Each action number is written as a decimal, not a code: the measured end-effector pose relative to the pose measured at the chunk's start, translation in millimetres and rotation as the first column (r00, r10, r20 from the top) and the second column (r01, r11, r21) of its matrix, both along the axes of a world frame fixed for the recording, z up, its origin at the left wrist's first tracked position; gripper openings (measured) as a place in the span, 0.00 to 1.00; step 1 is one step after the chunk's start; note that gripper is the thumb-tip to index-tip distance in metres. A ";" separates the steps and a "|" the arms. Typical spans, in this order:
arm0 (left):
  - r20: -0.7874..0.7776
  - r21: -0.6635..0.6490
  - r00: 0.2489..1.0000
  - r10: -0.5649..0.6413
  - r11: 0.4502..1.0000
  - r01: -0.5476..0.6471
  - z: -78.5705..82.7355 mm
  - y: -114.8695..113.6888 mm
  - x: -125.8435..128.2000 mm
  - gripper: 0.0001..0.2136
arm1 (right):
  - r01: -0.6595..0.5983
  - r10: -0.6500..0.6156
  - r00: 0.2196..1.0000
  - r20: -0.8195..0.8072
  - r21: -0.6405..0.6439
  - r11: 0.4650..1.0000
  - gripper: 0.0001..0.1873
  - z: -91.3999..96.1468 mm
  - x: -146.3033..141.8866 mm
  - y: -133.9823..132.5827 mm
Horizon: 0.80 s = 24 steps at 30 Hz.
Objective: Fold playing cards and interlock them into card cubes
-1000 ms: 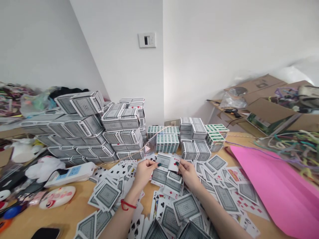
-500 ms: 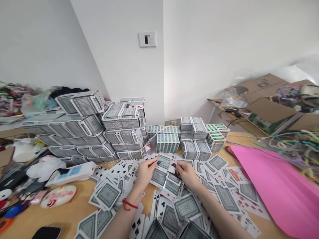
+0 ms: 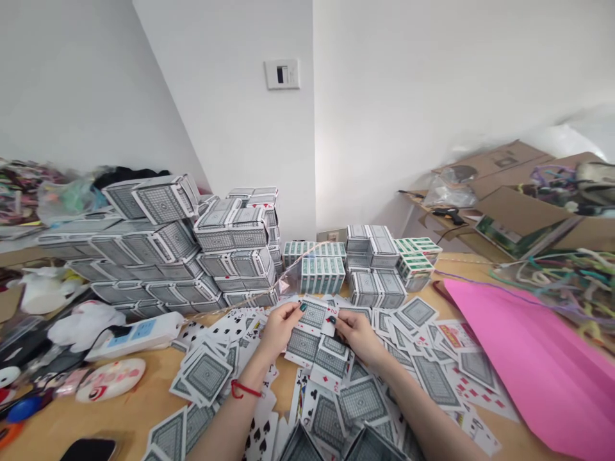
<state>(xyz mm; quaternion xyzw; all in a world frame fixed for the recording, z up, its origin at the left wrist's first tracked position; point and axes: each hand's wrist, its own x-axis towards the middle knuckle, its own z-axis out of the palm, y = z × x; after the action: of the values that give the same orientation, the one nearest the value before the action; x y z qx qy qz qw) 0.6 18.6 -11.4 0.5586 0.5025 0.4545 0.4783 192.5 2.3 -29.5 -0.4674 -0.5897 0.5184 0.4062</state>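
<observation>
My left hand (image 3: pixel 278 330) and my right hand (image 3: pixel 355 333) meet above the wooden table (image 3: pixel 96 416). Both pinch a joined cluster of playing cards (image 3: pixel 314 333), some grey-backed and some face up with red pips. The left fingers grip the cluster's upper left edge. The right fingers grip a red two card at its upper right. A red thread is tied round my left wrist. Loose cards (image 3: pixel 206 374) lie scattered all around and under my forearms.
Grey-patterned card boxes (image 3: pixel 163 250) are stacked at the back left, smaller stacks (image 3: pixel 375 266) and green-edged packs (image 3: pixel 321 266) behind the hands. A pink sheet (image 3: pixel 523 358) lies right. Cardboard boxes (image 3: pixel 519 205), a white device (image 3: pixel 134 333) and a phone (image 3: pixel 89 449) sit around.
The held cluster of cards has shifted slightly toward me and left, and my right fingers have slid along the red card. Little else has moved.
</observation>
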 end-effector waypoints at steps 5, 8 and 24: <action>-0.050 0.038 0.997 -0.053 0.998 0.055 2.0 0.0 -3.7 0.11 | -0.046 0.045 0.994 -0.100 -0.014 0.999 0.23 3.3 -0.4 -1.0; -0.048 0.060 0.995 -0.092 0.994 0.095 -0.1 -2.1 -3.3 0.10 | -0.043 0.038 0.986 -0.163 -0.031 0.999 0.23 4.6 -0.2 -0.2; -0.111 0.051 0.983 -0.145 0.987 0.152 5.0 -8.7 13.2 0.16 | -0.035 0.035 0.997 -0.063 0.002 0.999 0.24 7.7 -7.7 2.1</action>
<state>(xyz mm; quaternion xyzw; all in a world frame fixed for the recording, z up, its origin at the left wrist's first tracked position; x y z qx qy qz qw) 13.8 9.9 -6.4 0.6320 0.4708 0.4016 0.4666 184.9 4.4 -21.8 -0.4403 -0.5850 0.5395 0.4159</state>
